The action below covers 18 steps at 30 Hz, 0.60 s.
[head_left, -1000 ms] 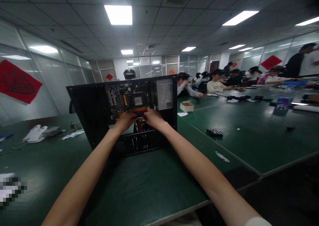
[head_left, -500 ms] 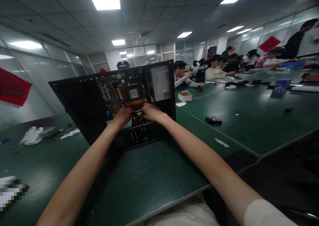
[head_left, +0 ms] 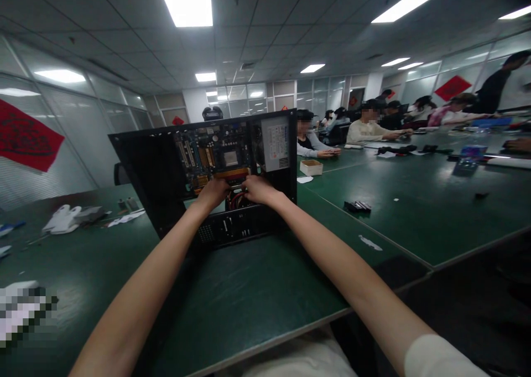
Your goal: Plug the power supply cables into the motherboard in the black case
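Observation:
An open black computer case (head_left: 143, 172) stands on the green table (head_left: 249, 288), its inside facing me. Inside it are a motherboard (head_left: 203, 161) with slots and a silver square, and a labelled power supply (head_left: 276, 144) at the upper right. My left hand (head_left: 214, 191) is closed at the lower edge of the board, by the red and yellow memory slots (head_left: 233, 173). Close beside it, my right hand (head_left: 258, 189) is closed too, just above red and dark cables (head_left: 237, 201). Whatever the fingertips pinch is too small to make out.
A small open box (head_left: 311, 168) and a black bracket-like part (head_left: 357, 206) lie right of the case. White plastic bags (head_left: 62, 219) and scraps lie to the left. Several people sit along the table's far side at the right.
The view has shifted slightly, so the case and both hands appear a little further right and lower. Both hands keep their places at the board. A seated person's raised hand has come down.

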{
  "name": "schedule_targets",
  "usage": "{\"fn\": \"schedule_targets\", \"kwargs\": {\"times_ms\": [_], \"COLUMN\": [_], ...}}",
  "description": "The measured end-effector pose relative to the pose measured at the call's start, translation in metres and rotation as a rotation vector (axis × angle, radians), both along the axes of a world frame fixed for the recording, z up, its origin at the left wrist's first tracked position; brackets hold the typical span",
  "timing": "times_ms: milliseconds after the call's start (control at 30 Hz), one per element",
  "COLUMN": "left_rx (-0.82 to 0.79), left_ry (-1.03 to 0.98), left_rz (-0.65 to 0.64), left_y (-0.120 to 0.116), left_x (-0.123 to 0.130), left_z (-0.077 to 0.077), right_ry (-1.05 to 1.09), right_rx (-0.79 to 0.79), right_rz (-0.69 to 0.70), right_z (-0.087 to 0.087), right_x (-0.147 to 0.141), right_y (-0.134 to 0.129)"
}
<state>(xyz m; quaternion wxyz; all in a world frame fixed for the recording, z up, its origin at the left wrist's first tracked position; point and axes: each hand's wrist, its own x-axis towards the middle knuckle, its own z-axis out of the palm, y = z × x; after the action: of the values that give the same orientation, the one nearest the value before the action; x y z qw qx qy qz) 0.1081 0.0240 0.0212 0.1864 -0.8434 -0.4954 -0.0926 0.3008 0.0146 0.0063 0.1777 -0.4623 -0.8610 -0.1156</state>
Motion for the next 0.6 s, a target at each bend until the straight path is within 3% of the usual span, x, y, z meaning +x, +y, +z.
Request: {"fn": "schedule_targets", "kwargs": {"times_ms": [233, 600], "left_rx": [-0.017, 0.018], "left_ry": [0.041, 0.021], "left_rz": [0.079, 0.165], "left_y": [-0.006, 0.004], "left_x": [0.004, 0.003], "left_z": [0.002, -0.002], "right_ry": [-0.002, 0.024], "right_rx": [-0.016, 0.014], "right_rz": [0.006, 0.059], "right_z": [-0.002, -0.008], "right_x": [-0.001, 0.000], "right_y": [0.003, 0.013]}}
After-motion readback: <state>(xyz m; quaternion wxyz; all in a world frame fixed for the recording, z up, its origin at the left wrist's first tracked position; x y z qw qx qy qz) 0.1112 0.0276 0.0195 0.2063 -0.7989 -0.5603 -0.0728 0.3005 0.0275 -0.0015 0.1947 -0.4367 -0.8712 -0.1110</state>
